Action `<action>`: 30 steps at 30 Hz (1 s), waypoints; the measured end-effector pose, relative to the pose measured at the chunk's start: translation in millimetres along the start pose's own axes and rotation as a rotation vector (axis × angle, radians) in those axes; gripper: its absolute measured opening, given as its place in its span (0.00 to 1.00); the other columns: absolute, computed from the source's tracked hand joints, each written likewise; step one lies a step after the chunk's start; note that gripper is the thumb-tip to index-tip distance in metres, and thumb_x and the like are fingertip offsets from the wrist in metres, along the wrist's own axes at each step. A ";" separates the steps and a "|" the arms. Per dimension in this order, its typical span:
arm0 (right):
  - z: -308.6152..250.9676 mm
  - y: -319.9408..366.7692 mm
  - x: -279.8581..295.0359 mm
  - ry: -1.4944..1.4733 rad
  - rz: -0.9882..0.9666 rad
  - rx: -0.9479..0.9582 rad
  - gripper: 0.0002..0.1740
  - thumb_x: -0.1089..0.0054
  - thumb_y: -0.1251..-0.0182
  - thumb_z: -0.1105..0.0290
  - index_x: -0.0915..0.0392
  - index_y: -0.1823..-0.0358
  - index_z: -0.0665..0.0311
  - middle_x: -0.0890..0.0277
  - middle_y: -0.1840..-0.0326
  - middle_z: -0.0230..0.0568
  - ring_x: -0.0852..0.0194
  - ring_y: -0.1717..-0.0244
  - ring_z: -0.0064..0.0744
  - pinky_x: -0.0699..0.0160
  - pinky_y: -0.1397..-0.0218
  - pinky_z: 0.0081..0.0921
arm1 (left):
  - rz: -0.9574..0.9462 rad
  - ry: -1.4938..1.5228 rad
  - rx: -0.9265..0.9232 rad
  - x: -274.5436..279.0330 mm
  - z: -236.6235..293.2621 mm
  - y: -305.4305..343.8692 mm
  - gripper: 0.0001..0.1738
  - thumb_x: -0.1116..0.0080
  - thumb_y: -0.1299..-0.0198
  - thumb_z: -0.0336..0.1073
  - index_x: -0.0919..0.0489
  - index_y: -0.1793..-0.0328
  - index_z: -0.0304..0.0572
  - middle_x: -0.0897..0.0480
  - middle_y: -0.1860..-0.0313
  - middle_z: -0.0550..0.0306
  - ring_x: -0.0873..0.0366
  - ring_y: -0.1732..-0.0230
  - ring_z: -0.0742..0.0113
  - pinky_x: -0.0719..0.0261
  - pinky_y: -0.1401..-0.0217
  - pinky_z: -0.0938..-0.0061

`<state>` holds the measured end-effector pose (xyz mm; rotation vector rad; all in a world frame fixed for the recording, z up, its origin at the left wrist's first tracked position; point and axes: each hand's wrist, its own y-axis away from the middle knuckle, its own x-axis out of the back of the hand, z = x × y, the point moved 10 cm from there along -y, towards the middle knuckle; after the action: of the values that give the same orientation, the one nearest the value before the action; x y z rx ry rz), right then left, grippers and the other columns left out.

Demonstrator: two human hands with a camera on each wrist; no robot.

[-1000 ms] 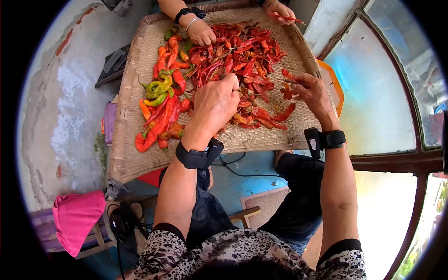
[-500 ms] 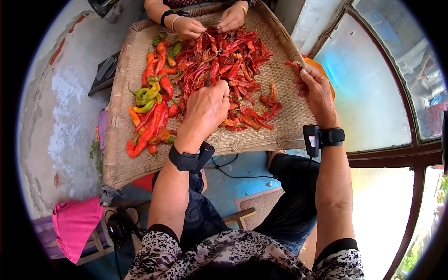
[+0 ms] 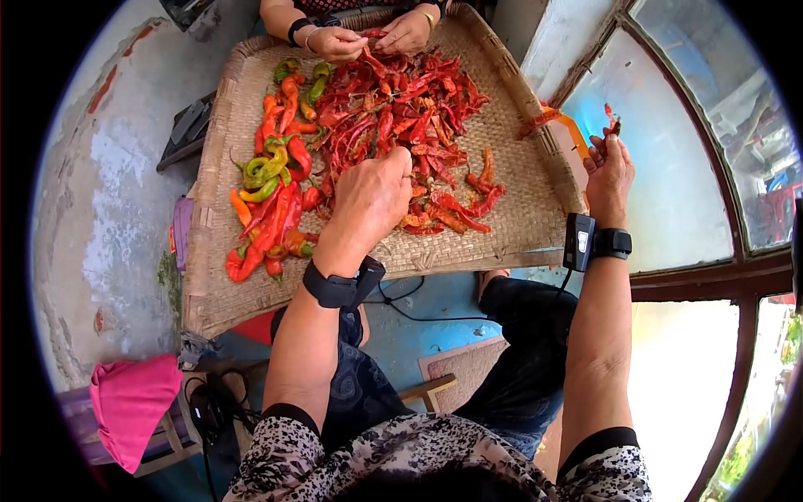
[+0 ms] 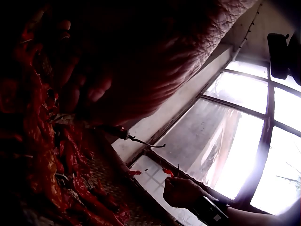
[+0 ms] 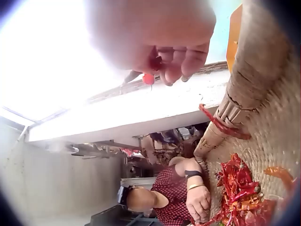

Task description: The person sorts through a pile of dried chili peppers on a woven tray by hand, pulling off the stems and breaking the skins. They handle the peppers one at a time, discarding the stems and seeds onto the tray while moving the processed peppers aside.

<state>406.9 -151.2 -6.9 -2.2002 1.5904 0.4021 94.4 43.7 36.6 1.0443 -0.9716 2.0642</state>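
Note:
Dried red chilies (image 3: 418, 109) are heaped in the middle of a woven tray (image 3: 510, 176). My left hand (image 3: 368, 197) stays at the near edge of the heap, fingers curled under. A dark chili with a thin stem (image 4: 123, 133) sticks out from beneath that hand in the left wrist view; its fingertips are mostly in shadow. Beyond the tray's right rim, my right hand (image 3: 609, 180) is raised by the window and pinches a small red chili with a dark end (image 3: 613, 124). Another red chili (image 3: 539, 123) overlaps the right rim.
Fresh red and green peppers (image 3: 272, 192) lie along the tray's left side. At the far edge, another person's hands (image 3: 335, 43) handle a chili. An orange-edged container (image 3: 577, 138) stands beyond the right rim, beside the window (image 3: 652, 159).
My right hand has moved from over the tray outward past the right rim. A chili now shows at that rim. The other person's hands have come together over the heap. My left hand holds its place.

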 end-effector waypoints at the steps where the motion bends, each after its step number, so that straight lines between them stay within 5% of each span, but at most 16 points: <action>1: 3.2 -2.8 0.3 0.280 -0.027 0.000 0.16 0.45 0.31 0.61 0.26 0.51 0.66 0.21 0.66 0.38 0.26 0.69 0.23 0.27 0.68 0.19 | -0.010 -0.005 0.009 -1.6 -1.1 0.3 0.04 0.47 0.45 0.28 0.29 0.64 0.42 0.22 0.77 0.48 0.21 0.72 0.46 0.26 0.69 0.56; 3: 13.5 -3.6 0.1 0.844 -0.080 -0.006 0.19 0.45 0.34 0.60 0.27 0.51 0.70 0.20 0.66 0.40 0.22 0.68 0.34 0.25 0.65 0.32 | -0.004 0.002 -0.005 -0.9 0.8 0.8 0.04 0.47 0.46 0.28 0.29 0.64 0.42 0.22 0.77 0.48 0.21 0.72 0.46 0.26 0.69 0.55; 4: 5.8 -4.7 -13.5 1.320 -0.025 0.196 0.20 0.45 0.36 0.62 0.26 0.51 0.71 0.19 0.67 0.47 0.22 0.63 0.48 0.26 0.57 0.40 | 0.003 0.010 -0.019 -0.4 2.6 1.4 0.05 0.47 0.46 0.29 0.29 0.64 0.42 0.22 0.77 0.48 0.21 0.72 0.45 0.26 0.69 0.55; 5: 10.0 3.0 -14.4 1.245 -0.020 0.236 0.18 0.45 0.37 0.63 0.23 0.51 0.68 0.22 0.57 0.56 0.24 0.55 0.54 0.27 0.52 0.41 | 0.003 0.010 -0.017 -0.7 2.9 1.8 0.05 0.47 0.46 0.29 0.29 0.64 0.42 0.22 0.77 0.48 0.21 0.72 0.45 0.26 0.69 0.55; 7: -0.5 30.7 -60.7 1.326 -0.120 0.600 0.15 0.46 0.37 0.67 0.22 0.52 0.65 0.27 0.46 0.57 0.26 0.51 0.55 0.28 0.46 0.41 | -0.002 0.009 -0.010 -1.3 2.7 1.5 0.05 0.47 0.46 0.29 0.30 0.63 0.42 0.22 0.76 0.47 0.21 0.71 0.45 0.27 0.69 0.55; 8: 0.4 35.3 -70.5 1.323 -0.122 0.600 0.15 0.46 0.37 0.67 0.22 0.52 0.65 0.27 0.46 0.57 0.26 0.51 0.55 0.28 0.46 0.41 | -0.001 0.008 -0.008 -1.7 2.1 1.0 0.05 0.47 0.46 0.29 0.30 0.63 0.42 0.22 0.76 0.47 0.21 0.71 0.45 0.27 0.69 0.55; 10: 16.3 61.8 -118.8 1.366 -0.535 0.744 0.15 0.47 0.38 0.72 0.23 0.50 0.63 0.33 0.39 0.55 0.30 0.44 0.54 0.29 0.42 0.40 | -0.003 0.008 -0.014 -3.7 1.4 1.5 0.04 0.48 0.45 0.28 0.29 0.63 0.42 0.22 0.76 0.46 0.21 0.71 0.45 0.27 0.69 0.54; 14: 69.6 67.3 -122.3 1.315 -0.713 0.673 0.16 0.50 0.39 0.77 0.23 0.50 0.63 0.32 0.42 0.56 0.33 0.43 0.58 0.29 0.41 0.42 | -0.021 0.004 0.000 -2.5 4.2 2.4 0.04 0.49 0.45 0.29 0.30 0.64 0.42 0.21 0.76 0.46 0.21 0.71 0.45 0.27 0.69 0.55; 21: 72.2 62.5 -127.0 1.535 -0.693 0.703 0.18 0.49 0.42 0.79 0.25 0.49 0.67 0.33 0.43 0.59 0.29 0.49 0.59 0.28 0.45 0.44 | -0.009 0.005 -0.019 -2.8 6.1 4.1 0.03 0.49 0.45 0.27 0.31 0.66 0.40 0.23 0.78 0.45 0.23 0.73 0.44 0.29 0.71 0.54; 23: 31.4 55.7 -121.8 1.368 -0.461 0.707 0.18 0.49 0.43 0.80 0.26 0.49 0.69 0.32 0.44 0.60 0.31 0.47 0.59 0.28 0.45 0.45 | -0.011 0.013 -0.013 -2.4 4.6 5.9 0.03 0.49 0.46 0.27 0.31 0.66 0.40 0.24 0.78 0.45 0.23 0.74 0.44 0.30 0.72 0.54; 27: 5.2 45.1 -106.6 1.320 -0.391 0.671 0.17 0.49 0.38 0.76 0.25 0.47 0.64 0.31 0.42 0.60 0.32 0.43 0.59 0.30 0.42 0.44 | -0.018 0.002 -0.018 -3.1 2.3 6.7 0.03 0.49 0.46 0.27 0.31 0.67 0.39 0.25 0.79 0.44 0.24 0.74 0.44 0.31 0.72 0.54; 28: -10.0 54.0 -108.6 1.356 -0.226 0.901 0.16 0.48 0.41 0.78 0.24 0.51 0.64 0.27 0.50 0.60 0.28 0.51 0.57 0.26 0.49 0.41 | -0.009 -0.001 -0.029 -3.0 2.6 7.0 0.03 0.50 0.46 0.27 0.32 0.67 0.39 0.25 0.79 0.45 0.24 0.75 0.44 0.31 0.72 0.54; 30: -13.7 58.0 -114.5 1.313 -0.327 0.806 0.13 0.47 0.41 0.76 0.23 0.54 0.64 0.25 0.55 0.59 0.26 0.53 0.56 0.25 0.50 0.42 | -0.015 -0.002 -0.025 -2.6 1.8 6.6 0.03 0.50 0.46 0.27 0.32 0.67 0.39 0.25 0.80 0.45 0.24 0.75 0.44 0.31 0.72 0.54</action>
<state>315.9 -78.0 48.1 -1.9150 1.3346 -1.7573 91.3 38.2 33.0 1.0385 -0.9852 2.0344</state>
